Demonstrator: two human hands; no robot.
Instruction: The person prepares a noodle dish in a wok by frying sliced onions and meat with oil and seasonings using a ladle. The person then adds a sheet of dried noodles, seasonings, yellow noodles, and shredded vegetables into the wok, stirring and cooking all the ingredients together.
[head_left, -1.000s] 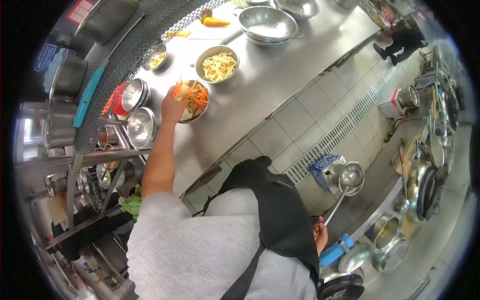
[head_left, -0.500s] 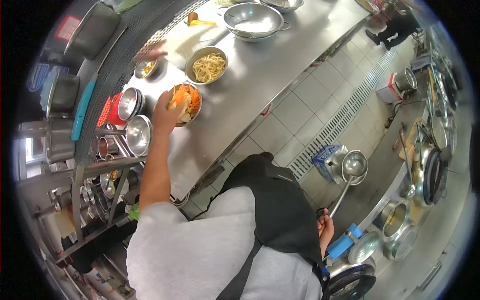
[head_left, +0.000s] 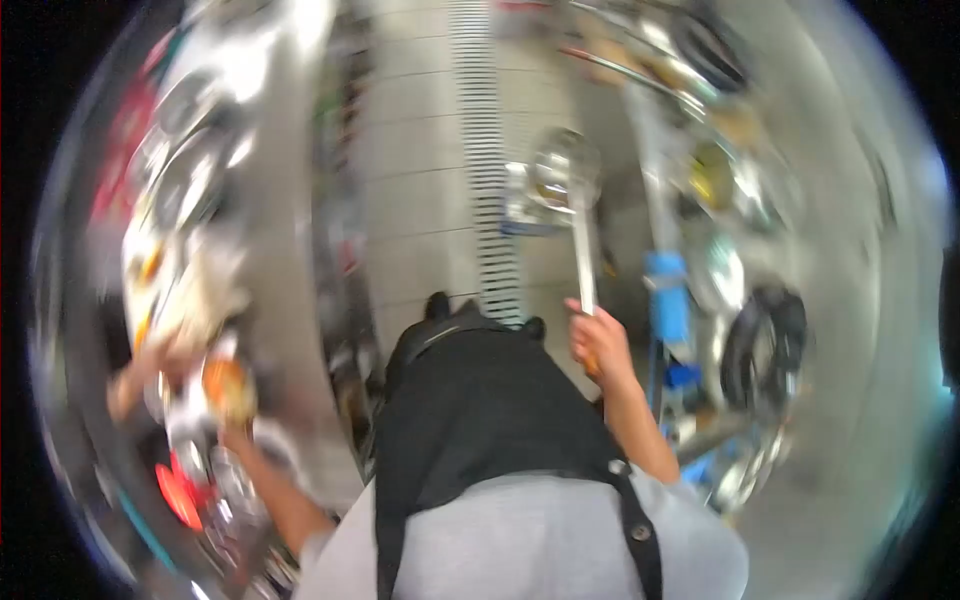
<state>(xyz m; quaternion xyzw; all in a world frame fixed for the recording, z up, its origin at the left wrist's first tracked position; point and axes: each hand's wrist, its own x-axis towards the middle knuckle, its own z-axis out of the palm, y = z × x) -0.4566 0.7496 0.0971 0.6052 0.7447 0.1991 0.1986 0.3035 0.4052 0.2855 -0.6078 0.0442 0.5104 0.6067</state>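
Observation:
My right hand [head_left: 598, 345] is closed around the orange-ended handle of a large metal ladle [head_left: 584, 250], which points forward over the floor with its round bowl at the far end. On the left, my left hand [head_left: 237, 437] reaches over the steel counter and is closed at the near edge of a bowl of shredded carrot and pale vegetables [head_left: 230, 388]. Motion blurs that hand, so its separate fingers do not show. Another person's hand [head_left: 150, 375] is just beyond the bowl, on the far side of the counter.
Metal bowls [head_left: 190, 180] stand farther up the steel counter [head_left: 280, 200]. A drain grate [head_left: 480, 150] runs along the tiled floor. To the right, the cooking station holds a dark wok ring [head_left: 765, 345], a blue cylinder [head_left: 668, 295] and a pot with yellow liquid [head_left: 712, 175].
My view has turned right, away from the counter, and is now blurred. The ladle has swung to point straight ahead, with my right hand now fully in view. My left hand remains at the vegetable bowl.

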